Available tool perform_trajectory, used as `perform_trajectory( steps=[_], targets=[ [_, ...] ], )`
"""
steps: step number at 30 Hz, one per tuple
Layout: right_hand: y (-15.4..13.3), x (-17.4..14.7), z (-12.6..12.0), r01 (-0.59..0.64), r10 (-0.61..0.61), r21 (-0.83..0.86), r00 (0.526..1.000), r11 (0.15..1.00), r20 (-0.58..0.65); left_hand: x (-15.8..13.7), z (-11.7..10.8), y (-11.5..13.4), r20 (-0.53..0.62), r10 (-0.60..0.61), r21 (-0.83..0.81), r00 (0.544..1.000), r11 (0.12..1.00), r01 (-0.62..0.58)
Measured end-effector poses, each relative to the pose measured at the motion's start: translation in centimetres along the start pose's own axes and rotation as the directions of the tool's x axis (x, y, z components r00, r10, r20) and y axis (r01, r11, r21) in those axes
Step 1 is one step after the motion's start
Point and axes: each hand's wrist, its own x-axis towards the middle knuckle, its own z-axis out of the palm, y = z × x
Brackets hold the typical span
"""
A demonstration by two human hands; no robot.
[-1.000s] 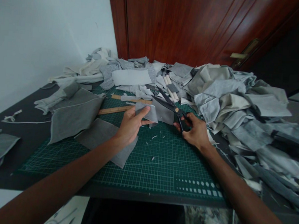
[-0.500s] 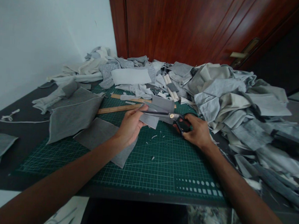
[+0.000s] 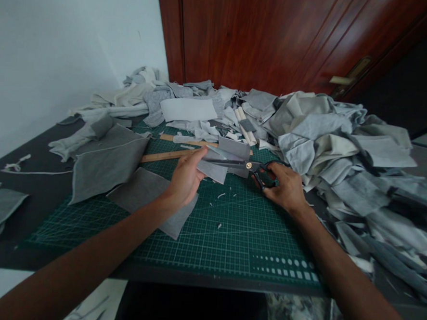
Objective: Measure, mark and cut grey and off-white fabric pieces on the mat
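Note:
My left hand (image 3: 188, 178) is closed on a small piece of grey fabric (image 3: 212, 171) above the cutting mat. In my right hand (image 3: 286, 184) are black-handled scissors (image 3: 248, 165), with fingers through the loops and blades pointing left across the fabric. The blade tips end close to my left fingers. Behind the held piece lies another grey fabric piece (image 3: 234, 147). A larger grey fabric panel (image 3: 142, 193) rests on the mat, partly beneath my left wrist.
The green cutting mat (image 3: 222, 247) covers the middle of the dark table. Wooden rulers (image 3: 165, 156) lie across it. Heaps of grey and cream fabric scraps (image 3: 320, 123) line the back and right. At left are a folded grey cloth (image 3: 108, 158) and a cord (image 3: 39, 174).
My right hand and the scissors have shifted slightly right, drawing the blade tips back from my left fingers. My left hand stays on the fabric. The whole view has moved a little.

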Motion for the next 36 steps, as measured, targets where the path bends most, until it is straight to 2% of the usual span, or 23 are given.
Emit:
perform_trajectory(
  steps=[9,22,36],
  targets=[
    [0.11,0.04,-0.11,0.002,-0.001,-0.027,1.000,1.000,0.019,0.20,-0.19,-0.09,-0.006,0.024,0.047,1.000,0.999,-0.024],
    [-0.38,0.23,-0.29,-0.008,0.008,-0.039,1.000,0.999,-0.013,0.17,-0.15,0.02,-0.041,0.029,0.069,0.999,0.997,-0.026],
    [-0.54,0.31,-0.31,0.032,-0.036,-0.062,0.998,0.998,-0.055,0.21,-0.13,0.02,-0.090,0.028,0.081,0.996,0.997,-0.021]
  ],
)
